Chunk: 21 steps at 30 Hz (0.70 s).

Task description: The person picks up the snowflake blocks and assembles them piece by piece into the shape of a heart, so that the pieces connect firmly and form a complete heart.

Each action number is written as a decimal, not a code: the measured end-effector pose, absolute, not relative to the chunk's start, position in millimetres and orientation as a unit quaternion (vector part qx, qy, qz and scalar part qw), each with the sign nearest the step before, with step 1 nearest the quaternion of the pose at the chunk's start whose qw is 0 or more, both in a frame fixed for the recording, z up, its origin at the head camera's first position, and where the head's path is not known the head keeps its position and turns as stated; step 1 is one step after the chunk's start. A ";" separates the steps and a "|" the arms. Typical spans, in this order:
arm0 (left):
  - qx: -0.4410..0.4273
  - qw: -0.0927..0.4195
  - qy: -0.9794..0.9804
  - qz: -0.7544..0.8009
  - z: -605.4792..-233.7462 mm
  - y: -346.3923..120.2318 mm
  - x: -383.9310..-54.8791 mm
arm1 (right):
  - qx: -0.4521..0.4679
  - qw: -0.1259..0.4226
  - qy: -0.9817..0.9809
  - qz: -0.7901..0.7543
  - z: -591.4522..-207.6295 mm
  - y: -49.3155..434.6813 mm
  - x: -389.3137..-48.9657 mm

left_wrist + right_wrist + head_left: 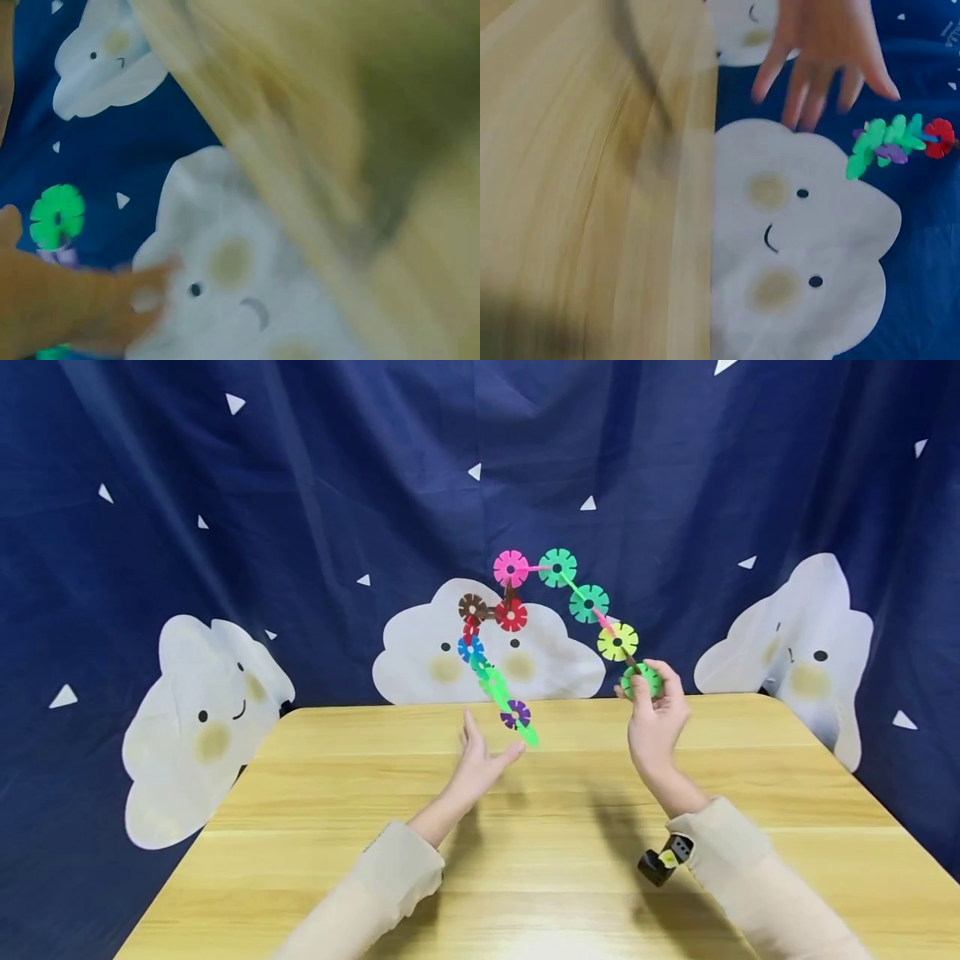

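Note:
A chain of slotted plastic snowflake discs (588, 603) hangs in an arch above the table, in pink, green, yellow, red, brown, blue and purple. My right hand (658, 720) pinches the green disc (651, 682) at its right end between thumb and fingers. The chain's other end, with a purple disc (515, 715) and a green disc (529, 737), dangles by my left hand (478, 767). In the right wrist view the left hand's fingers (799, 94) are spread, apart from the discs. A bright green disc (58, 217) shows beside the blurred left hand in the left wrist view.
Below the hands is a light wooden table (540, 860). Behind it hangs a dark blue curtain (420, 460) printed with white triangles and smiling clouds (206, 735). A small black camera (663, 860) sits at the right cuff.

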State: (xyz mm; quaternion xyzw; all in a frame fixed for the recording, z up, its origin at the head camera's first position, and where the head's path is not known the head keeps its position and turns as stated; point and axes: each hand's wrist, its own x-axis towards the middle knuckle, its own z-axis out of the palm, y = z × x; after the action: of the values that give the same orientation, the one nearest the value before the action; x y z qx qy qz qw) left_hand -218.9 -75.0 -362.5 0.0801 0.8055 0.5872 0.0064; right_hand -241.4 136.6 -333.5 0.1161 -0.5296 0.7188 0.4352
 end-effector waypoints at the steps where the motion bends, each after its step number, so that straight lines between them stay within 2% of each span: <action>1: 0.079 0.032 0.782 0.618 -363.4 -73.8 -219.8 | 0.115 0.431 -0.513 0.733 -334.6 133.7 -241.3; 3: 0.082 0.057 0.731 0.675 -363.0 -70.9 -220.8 | 0.113 0.423 -0.491 0.753 -337.3 127.1 -239.3; 5: 0.086 0.055 0.687 0.720 -360.6 -67.0 -221.2 | 0.112 0.413 -0.470 0.772 -340.4 120.2 -236.4; 12: 0.078 -0.043 0.625 0.776 -343.8 -46.2 -220.0 | 0.082 0.374 -0.436 0.814 -344.4 99.9 -224.8; 21: 0.074 -0.095 0.585 0.802 -333.0 -29.4 -207.4 | 0.063 0.307 -0.390 0.866 -340.3 80.6 -206.0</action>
State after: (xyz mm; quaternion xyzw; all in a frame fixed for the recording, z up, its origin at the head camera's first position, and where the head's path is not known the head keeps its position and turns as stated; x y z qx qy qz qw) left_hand -207.4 -29.4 -333.0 0.0742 0.5848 0.8021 -0.0954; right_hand -206.0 80.6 -340.3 0.0628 -0.3905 0.8658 0.3065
